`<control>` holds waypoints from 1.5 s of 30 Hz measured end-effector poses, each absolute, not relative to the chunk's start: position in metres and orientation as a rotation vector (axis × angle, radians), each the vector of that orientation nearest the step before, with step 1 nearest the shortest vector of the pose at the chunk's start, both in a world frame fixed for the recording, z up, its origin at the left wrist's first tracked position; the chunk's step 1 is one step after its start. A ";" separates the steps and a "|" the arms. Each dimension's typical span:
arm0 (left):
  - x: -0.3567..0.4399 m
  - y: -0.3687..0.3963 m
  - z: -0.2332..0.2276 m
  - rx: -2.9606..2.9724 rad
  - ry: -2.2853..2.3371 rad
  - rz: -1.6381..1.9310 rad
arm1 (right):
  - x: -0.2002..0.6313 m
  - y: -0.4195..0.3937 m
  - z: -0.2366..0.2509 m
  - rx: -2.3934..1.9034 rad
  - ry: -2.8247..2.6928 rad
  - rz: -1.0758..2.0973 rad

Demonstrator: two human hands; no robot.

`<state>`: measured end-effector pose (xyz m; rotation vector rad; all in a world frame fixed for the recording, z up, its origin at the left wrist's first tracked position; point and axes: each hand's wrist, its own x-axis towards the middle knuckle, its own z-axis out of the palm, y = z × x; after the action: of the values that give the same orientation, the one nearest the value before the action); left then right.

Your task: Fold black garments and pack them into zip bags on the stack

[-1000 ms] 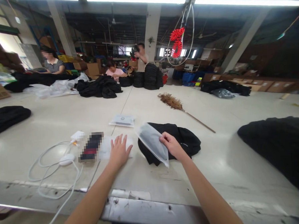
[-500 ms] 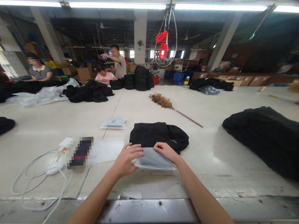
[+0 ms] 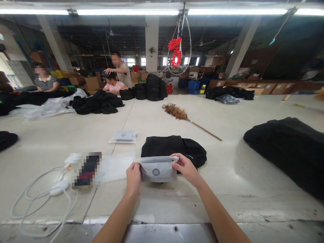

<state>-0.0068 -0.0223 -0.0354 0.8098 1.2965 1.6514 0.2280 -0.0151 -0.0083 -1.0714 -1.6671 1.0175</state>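
A frosted zip bag (image 3: 161,169) with a round dark logo is raised a little above the table, its zip edge at the top. My left hand (image 3: 134,177) is closed on its left end. The upper right corner, by the zip slider, is pinched in my right hand (image 3: 186,168). Something dark shows through the lower part of the bag, but I cannot make out what. Just behind it lies a folded black cloth item (image 3: 174,144), partly covered by the bag. A second frosted bag (image 3: 123,136) with a similar logo lies flat further back on the left.
Left of my hands are flat clear bags (image 3: 117,167), a blurred-out dark object (image 3: 87,170) and a white cable (image 3: 27,194). A feather duster (image 3: 178,112) lies beyond. A large black cloth bundle (image 3: 291,151) is at the right. Several people and black piles (image 3: 156,87) are across the table.
The zip bag has been lifted from the table and tilted up, so its logo now faces me. Both hands have shifted to its upper ends. Across the table, a standing person's arm has come down.
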 end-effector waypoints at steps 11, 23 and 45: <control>-0.027 -0.027 -0.018 1.327 1.336 1.622 | 0.220 -0.009 -0.021 -1.106 -1.459 0.946; -0.025 -0.026 -0.007 2.030 1.624 1.714 | 0.222 -0.008 -0.021 -1.104 -1.341 1.039; -0.034 -0.019 0.015 2.738 1.539 0.991 | 0.252 -0.018 0.004 -1.153 -1.622 0.745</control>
<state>-0.0341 -0.0191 0.0146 2.7381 1.5393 0.9912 0.2517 -0.0177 0.0041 -1.1534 -1.6221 0.7449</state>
